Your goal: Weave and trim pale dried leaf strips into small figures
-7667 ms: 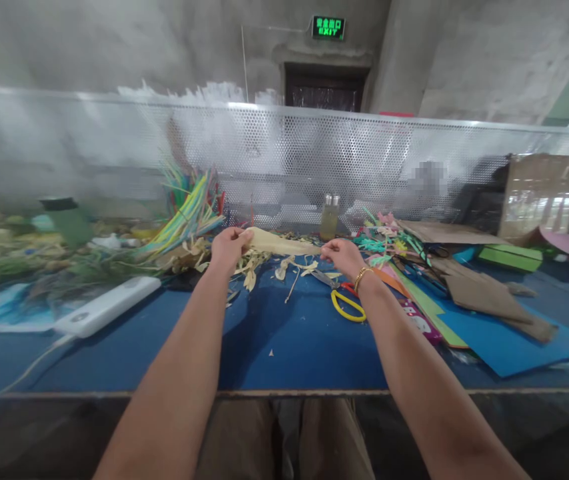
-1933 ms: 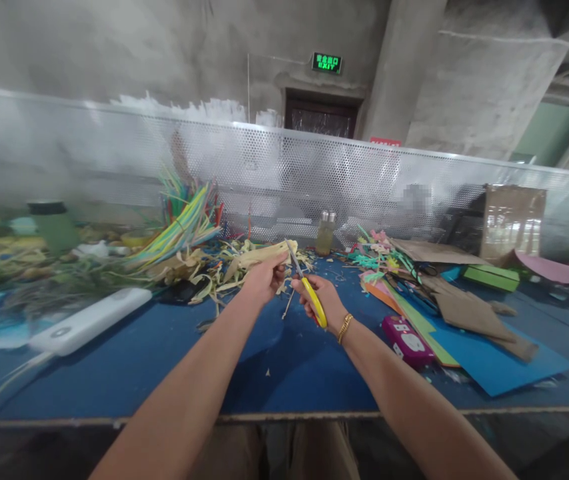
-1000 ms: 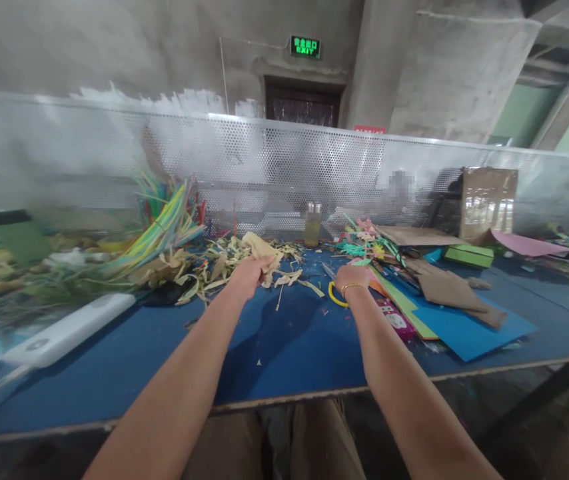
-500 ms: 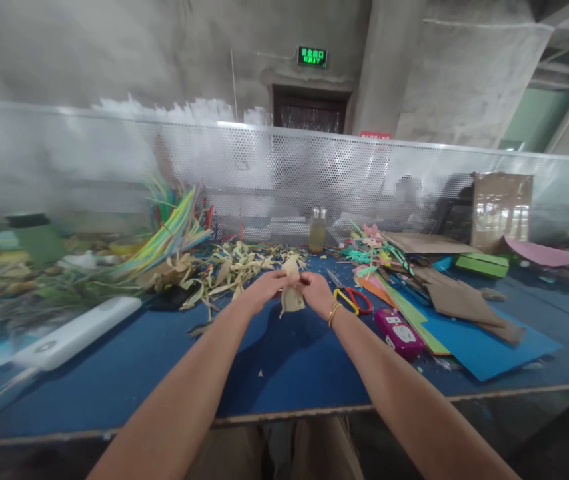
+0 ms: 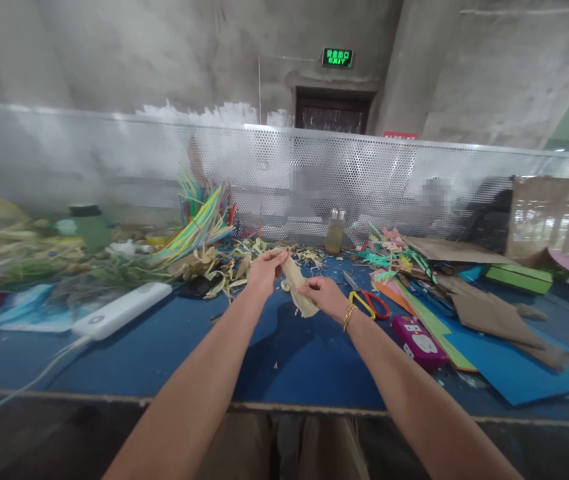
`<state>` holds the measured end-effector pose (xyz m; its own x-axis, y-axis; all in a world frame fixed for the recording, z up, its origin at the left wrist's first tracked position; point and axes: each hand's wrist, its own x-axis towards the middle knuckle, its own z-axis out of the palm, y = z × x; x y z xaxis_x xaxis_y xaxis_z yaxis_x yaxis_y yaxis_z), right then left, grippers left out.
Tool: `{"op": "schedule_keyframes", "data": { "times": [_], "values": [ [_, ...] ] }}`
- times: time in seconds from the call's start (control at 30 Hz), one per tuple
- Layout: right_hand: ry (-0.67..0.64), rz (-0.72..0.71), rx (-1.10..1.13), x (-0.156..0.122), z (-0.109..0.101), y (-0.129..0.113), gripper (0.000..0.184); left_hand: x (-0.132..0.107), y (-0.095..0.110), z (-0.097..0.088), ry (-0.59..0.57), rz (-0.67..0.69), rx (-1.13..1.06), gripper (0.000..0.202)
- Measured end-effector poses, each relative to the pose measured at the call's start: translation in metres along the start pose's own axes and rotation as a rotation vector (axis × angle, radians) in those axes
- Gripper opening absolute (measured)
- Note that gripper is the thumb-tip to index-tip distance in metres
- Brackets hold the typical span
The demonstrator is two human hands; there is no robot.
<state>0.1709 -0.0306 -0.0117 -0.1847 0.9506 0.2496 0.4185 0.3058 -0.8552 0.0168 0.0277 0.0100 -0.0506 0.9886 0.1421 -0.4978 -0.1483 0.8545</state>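
While both arms reach in from the bottom edge, the pale strip hangs just above the table at the middle of the frame, slanting from upper left to lower right. The left hand pinches its upper end, thumb against fingers; the right hand has its fingertips closed on the right edge, lower down. From where I stand, the step looks like straightening or working the strip between two grips — the scissors lie idle to the right, near the right wrist. The next move seems to call for a light, steady pinch at both ends, since something this thin could tear or crease.

As for containers, the bottle stands upright a little right of centre, against the mesh; it seems to hold something yellowish, under a shiny cap. At left, the green cup wears a dark lid, so I cannot tell what is inside. The bundle of coloured stems fans out left of centre — whether a holder stands beneath it, I can't make out. The purple case at lower right looks shut, its contents hidden. Pale scraps litter the table behind the hands.
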Motion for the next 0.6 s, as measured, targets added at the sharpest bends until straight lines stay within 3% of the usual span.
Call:
{"op": "schedule_keyframes", "data": {
  "times": [0.33, 0.6],
  "values": [
    [-0.095, 0.004, 0.028, -0.003, -0.003, 0.001, 0.027, 0.012, 0.014, -0.017, 0.177, 0.082, -0.128, 0.015],
    [-0.075, 0.008, 0.021, -0.002, -0.007, 0.005, 0.029, 0.011, 0.017, -0.019, 0.181, 0.115, -0.079, 0.022]
  ]
}}
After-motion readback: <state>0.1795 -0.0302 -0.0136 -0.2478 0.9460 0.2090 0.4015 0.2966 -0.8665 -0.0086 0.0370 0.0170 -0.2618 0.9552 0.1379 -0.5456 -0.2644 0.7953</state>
